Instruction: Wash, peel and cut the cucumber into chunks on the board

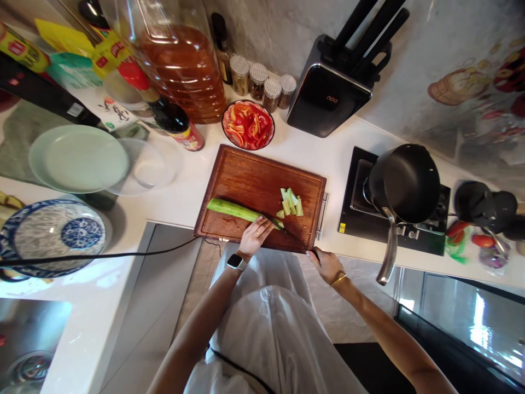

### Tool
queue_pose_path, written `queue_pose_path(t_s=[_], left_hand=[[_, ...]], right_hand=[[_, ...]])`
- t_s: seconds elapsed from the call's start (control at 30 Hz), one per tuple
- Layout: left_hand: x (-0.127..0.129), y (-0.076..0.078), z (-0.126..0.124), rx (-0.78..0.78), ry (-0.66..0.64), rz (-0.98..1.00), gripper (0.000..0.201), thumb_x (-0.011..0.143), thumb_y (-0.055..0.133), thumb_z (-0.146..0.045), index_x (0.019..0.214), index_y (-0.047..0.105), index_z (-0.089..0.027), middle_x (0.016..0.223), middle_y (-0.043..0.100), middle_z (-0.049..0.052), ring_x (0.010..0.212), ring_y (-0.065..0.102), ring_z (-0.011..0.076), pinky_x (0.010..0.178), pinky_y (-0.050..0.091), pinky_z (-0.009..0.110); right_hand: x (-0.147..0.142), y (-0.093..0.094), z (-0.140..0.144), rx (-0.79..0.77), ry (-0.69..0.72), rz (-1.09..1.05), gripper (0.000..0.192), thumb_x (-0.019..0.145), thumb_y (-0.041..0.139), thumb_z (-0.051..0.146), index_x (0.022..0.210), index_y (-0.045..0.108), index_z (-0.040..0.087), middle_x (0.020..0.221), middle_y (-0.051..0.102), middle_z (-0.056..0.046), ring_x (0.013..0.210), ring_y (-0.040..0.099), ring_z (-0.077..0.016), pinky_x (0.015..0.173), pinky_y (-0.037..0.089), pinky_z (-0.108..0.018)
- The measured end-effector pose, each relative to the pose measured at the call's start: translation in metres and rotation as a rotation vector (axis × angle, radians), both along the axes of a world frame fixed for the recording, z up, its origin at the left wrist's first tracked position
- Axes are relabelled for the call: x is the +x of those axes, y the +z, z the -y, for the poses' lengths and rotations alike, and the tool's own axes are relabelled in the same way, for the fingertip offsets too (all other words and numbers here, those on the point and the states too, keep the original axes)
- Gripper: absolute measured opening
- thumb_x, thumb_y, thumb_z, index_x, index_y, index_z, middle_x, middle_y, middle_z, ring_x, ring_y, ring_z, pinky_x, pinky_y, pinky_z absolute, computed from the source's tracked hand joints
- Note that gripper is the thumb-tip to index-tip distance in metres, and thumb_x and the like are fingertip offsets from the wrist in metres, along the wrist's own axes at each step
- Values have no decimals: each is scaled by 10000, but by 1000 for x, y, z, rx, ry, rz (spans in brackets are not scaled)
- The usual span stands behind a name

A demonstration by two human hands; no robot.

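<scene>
While the cucumber (233, 209) is pinned on the board (246, 180) by the left hand (256, 232), a knife (283, 227) — gripped in the closed right hand (328, 265) — is set at its cut end; slicing appears underway, each stroke needing fingers kept clear.

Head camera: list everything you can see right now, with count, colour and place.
cutting board: one, brown, counter centre
cucumber: one, green, on the board
cucumber pieces: small pile, green, board right
knife: one, dark, across the cucumber
bowl of red pepper: one, behind the board
spice jars: four, by the wall
oil jug: one, amber, back left
plates: green one, blue patterned one, left
pan: one, black, on the stove
knife block: one, black
left hand: on the cucumber
right hand: gripping the knife
</scene>
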State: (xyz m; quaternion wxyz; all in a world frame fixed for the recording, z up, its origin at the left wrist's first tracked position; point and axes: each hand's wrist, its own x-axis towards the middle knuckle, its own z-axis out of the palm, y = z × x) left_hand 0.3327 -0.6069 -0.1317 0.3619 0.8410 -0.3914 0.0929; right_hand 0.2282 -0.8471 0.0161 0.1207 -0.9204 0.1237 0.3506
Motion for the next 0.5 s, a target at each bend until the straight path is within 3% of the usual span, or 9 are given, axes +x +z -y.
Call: queue_pose_path(t_s=[0.13, 0.3, 0.4, 0.5], left_hand=[[-1, 0, 0, 38, 13, 25, 320, 964, 413, -177, 1196, 628, -223, 1095, 704, 52, 1141, 608, 186, 1058, 464, 394], [0, 0, 1, 27, 11, 57, 355, 955, 428, -161, 1271, 580, -220, 1127, 698, 54, 1166, 593, 186, 1070, 455, 390], [0, 2, 0, 14, 2, 35, 391, 957, 422, -154, 1324, 536, -227, 1156, 687, 53, 1186, 580, 183, 1080, 445, 390], [1, 3, 0, 21, 2, 36, 405, 960, 414, -156, 1343, 518, -236, 1166, 684, 47, 1185, 580, 182, 1082, 445, 391]], right_hand=[[7, -11, -8, -21, 8, -29, 396, 989, 335, 454, 996, 644, 205, 880, 733, -89, 809, 687, -211, 641, 379, -254], [23, -38, -16, -42, 1, -31, 420, 981, 344, 475, 954, 655, 195, 831, 725, -95, 775, 675, -211, 636, 389, -260], [26, -47, -13, 53, -36, 58, 432, 987, 327, 455, 914, 663, 194, 819, 720, -85, 759, 660, -193, 648, 397, -254], [23, -43, -8, 148, -91, 125, 522, 997, 243, 464, 820, 655, 196, 734, 699, -74, 680, 635, -179, 621, 392, -252]])
